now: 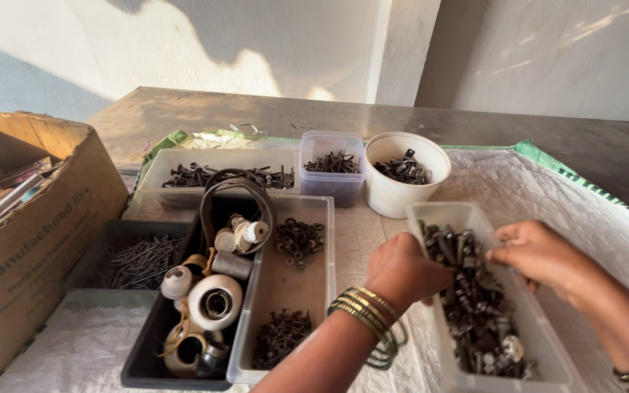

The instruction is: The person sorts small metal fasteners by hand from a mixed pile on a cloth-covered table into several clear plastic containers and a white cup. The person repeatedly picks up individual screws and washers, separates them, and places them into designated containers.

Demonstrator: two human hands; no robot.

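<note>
Head view. You had both hands at the long clear tray (540, 342) of dark bolts and nuts (475, 306) on the right of the white woven sack (518, 182) that covered the table. Your left hand (402, 269), with green and gold bangles at the wrist, was curled closed at the tray's left wall; whether it held a fastener could not be told, since the fingers were turned away from the camera. Your right hand (540, 255) reached in from the right side, fingers bent and fingertips touching the top of the bolt pile; a grip on any single piece could not be confirmed.

Sorting looked well advanced. A wide clear tray (285, 291) held a cluster of washers (298, 239) and a separate heap of small screws (279, 336). A dark tray (121, 236) held long nails (140, 260). A rear shallow tray (220, 161), a small clear tub (331, 185) and a white round tub (402, 200) each held dark fasteners. A black bin (147, 349) held ceramic fittings (214, 302). A cardboard box (30, 247) stood at far left.

Remaining, by my judgement: the mixed tray under your hands was still nearly full.
</note>
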